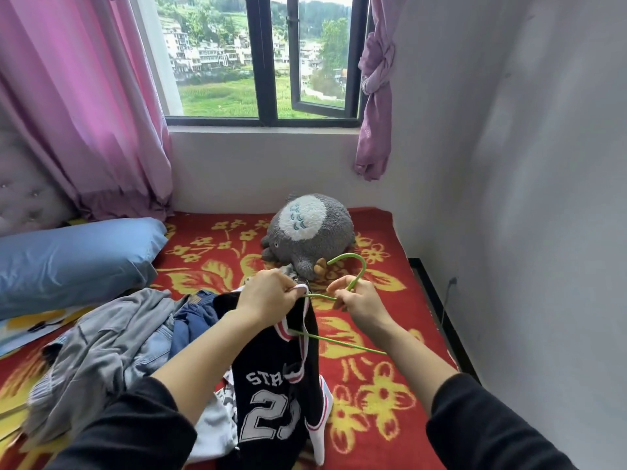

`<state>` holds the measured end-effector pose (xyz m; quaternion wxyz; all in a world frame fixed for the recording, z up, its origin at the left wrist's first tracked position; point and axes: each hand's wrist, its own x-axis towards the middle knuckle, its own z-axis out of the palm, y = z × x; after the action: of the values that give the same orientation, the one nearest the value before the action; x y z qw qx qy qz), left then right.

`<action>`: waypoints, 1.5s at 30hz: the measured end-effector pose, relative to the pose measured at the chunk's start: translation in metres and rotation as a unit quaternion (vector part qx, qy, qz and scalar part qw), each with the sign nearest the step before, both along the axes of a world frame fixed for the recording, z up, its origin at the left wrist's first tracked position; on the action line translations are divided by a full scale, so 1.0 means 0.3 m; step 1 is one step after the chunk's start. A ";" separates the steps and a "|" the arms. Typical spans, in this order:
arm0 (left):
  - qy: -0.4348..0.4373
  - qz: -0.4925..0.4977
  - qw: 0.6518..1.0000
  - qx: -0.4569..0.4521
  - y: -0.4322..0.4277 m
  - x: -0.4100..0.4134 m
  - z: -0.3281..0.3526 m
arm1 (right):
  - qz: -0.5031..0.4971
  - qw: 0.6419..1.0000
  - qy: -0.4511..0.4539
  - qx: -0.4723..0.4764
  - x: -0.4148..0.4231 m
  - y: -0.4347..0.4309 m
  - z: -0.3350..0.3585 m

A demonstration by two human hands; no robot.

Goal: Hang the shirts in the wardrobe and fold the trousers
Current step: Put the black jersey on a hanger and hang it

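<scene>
A black basketball jersey (271, 374) with white letters and a number hangs over the bed. My left hand (268, 295) grips its white-trimmed shoulder strap at the top. My right hand (356, 301) holds a thin green hanger (353, 266) just below its hook. One green arm of the hanger runs down through the jersey's opening and sticks out to the right. To the left lies a heap of clothes: a grey garment (101, 347), light blue jeans (156, 347) and a dark blue piece (193, 317). No wardrobe is in view.
The bed has a red blanket (380, 401) with yellow flowers. A grey plush toy (308, 232) sits behind my hands. A blue pillow (74, 259) lies at the left, under pink curtains (84, 113). A white wall (526, 198) borders the right side.
</scene>
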<state>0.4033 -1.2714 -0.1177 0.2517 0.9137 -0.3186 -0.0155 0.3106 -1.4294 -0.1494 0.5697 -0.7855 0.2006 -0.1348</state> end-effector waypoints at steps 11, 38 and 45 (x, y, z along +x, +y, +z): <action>0.011 -0.108 0.991 0.075 -0.002 0.022 -0.018 | -0.004 1.000 -0.023 0.019 -0.020 0.002 -0.003; -0.001 0.015 0.991 -0.130 0.213 0.114 0.099 | -0.108 0.960 0.248 -0.069 0.030 0.018 -0.304; 0.014 0.007 0.995 -0.096 0.340 0.191 -0.012 | -0.223 0.939 0.163 0.205 -0.021 -0.234 -0.229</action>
<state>0.4607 -1.1694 -0.1214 0.3426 0.8874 -0.3085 0.0037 0.3042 -1.4996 -0.2181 0.6333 -0.5981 0.4840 -0.0840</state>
